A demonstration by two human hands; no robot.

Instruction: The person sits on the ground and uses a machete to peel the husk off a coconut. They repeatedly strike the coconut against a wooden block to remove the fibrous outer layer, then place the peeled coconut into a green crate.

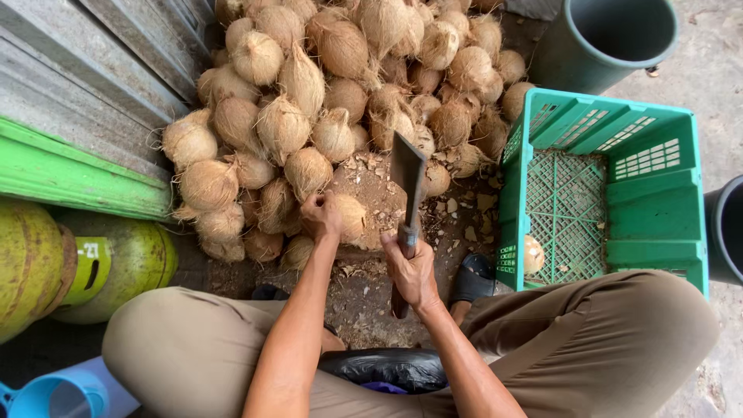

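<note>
Brown husked coconuts, several dozen, lie heaped on the ground (pixel 364 302) against a metal wall. The left hand (pixel 320 215) grips one coconut (pixel 350 217) at the pile's near edge, while the right hand (pixel 412 272) is closed around one cleaver (pixel 407 182), blade raised. One green crate (pixel 619 193) beside the right knee holds a single coconut (pixel 533 254); two yellow-green gas cylinders (pixel 116 267) lie at left.

I count one cleaver (pixel 408 174) at centre, and one coconut (pixel 350 217) apart from the rest, just left of it. At twelve o'clock I see one heap of husked coconuts (pixel 340 101), several dozen, too many overlapping for me to number exactly. At three o'clock sits one green crate (pixel 650 193) with one peeled coconut (pixel 533 254) inside. I count two dark bins (pixel 604 39), one yellow-green gas cylinder (pixel 46 263) at nine o'clock, and one blue scoop (pixel 54 395).
</note>
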